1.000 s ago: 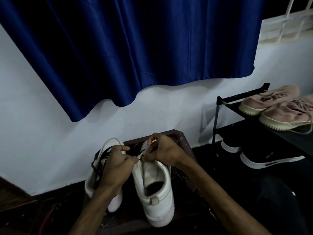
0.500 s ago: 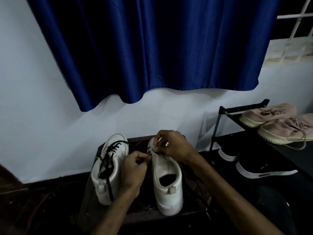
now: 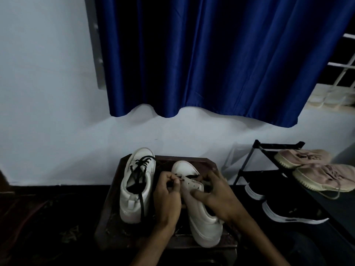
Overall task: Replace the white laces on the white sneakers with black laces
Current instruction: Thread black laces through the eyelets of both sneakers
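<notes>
right hand [image 3: 217, 197] now lower, gripping sneaker [image 3: 203, 223]

Bare forearms, bare left hand [image 3: 167, 205] and right hand [image 3: 218, 197].

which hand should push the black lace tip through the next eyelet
Left. The left hand already pinches the lace tip beside the eyelets, while the right hand grips the sneaker, steadying it.
</notes>
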Tool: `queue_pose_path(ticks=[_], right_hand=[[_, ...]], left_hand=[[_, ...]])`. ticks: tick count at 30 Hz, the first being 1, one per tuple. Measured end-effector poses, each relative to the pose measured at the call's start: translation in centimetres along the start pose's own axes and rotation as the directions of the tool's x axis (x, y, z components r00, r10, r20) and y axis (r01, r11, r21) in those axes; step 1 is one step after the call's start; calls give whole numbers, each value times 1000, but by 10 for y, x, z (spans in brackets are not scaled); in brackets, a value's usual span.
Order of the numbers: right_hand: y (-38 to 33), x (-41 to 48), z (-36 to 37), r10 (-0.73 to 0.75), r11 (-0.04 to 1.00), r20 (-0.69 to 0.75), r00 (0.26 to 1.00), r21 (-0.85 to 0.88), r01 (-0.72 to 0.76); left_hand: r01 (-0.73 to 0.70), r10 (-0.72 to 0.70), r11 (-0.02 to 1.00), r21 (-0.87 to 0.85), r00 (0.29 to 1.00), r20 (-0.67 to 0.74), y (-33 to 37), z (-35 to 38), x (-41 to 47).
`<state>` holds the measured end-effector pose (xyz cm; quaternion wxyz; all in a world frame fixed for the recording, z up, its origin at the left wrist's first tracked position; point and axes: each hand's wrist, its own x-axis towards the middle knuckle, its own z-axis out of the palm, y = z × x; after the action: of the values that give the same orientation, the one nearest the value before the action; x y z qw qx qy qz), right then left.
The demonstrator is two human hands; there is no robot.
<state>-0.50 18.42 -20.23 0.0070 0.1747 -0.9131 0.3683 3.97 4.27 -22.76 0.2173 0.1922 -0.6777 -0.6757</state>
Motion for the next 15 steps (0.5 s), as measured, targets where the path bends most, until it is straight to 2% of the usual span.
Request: queue_pose_path(ticks=[5,8,11,12,13,14,15], right_hand=[[0,1,1,-30,995,-31,999,-100,27],[2,3,2,-20,993,-51,999,-119,13],[-1,4,3,-27,991,-54,998,-129,19],[-2,3,3,-26,991,-55,998,-129,19],[-4,2,2,-26,992,-58,998,-125,18],[-5,1,2,-24,992,-66,998,-122,15],[-6,1,2,-29,992,-75,997,-123,19]], left_hand=[[86,-112,944,-317,992,-65,13,2,-9],[-23,-58,897,-441,984,-168,32,-3,-6],[-60,-62,800,-597,981,-182,45,-13,7],[-68,-55,807,-587,980,-189,44,-14,10],[-90,-8,870,-485,980,-196,40,-14,12],[-131,85,951,-281,982,-169,30,-12,13],[-176,175,984,-3,981,-89,19,-10,13]])
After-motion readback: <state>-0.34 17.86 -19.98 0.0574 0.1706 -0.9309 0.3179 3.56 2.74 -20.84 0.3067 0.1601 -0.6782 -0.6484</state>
